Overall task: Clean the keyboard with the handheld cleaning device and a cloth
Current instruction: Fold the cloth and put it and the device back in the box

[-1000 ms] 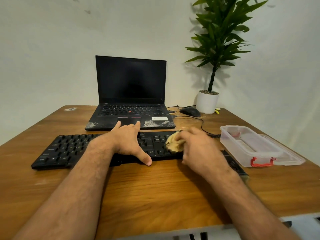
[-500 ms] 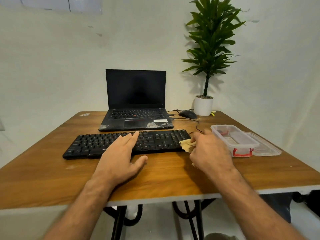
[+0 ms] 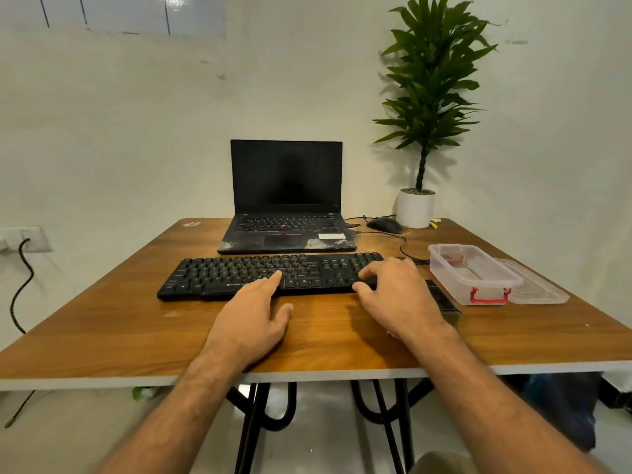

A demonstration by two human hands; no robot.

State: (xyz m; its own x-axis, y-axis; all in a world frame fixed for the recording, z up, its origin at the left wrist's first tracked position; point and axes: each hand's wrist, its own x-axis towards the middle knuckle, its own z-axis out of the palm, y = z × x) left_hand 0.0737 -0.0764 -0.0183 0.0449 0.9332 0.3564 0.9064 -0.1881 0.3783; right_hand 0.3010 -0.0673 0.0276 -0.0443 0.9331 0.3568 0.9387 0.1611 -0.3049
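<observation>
The black keyboard (image 3: 239,273) lies across the middle of the wooden table (image 3: 102,330), in front of a laptop. My left hand (image 3: 254,316) rests open at the keyboard's front edge, index finger on the keys and thumb on the table. My right hand (image 3: 396,292) lies over the keyboard's right end with its fingers curled down on the keys. The cloth is hidden under that hand; only a pale scrap (image 3: 389,333) shows below the heel of the palm. A dark handheld device (image 3: 443,301) lies on the table just right of my right hand.
An open black laptop (image 3: 287,200) stands behind the keyboard. A mouse (image 3: 384,224) with its cable and a potted plant (image 3: 415,208) sit at the back right. A clear plastic box (image 3: 473,273) with red clips and its lid (image 3: 537,285) stand at the right.
The view has pulled back and up from the table. My right hand moved from beside the keyboard's right end onto its keys, and the cloth went out of sight beneath it. My left hand stayed at the front edge.
</observation>
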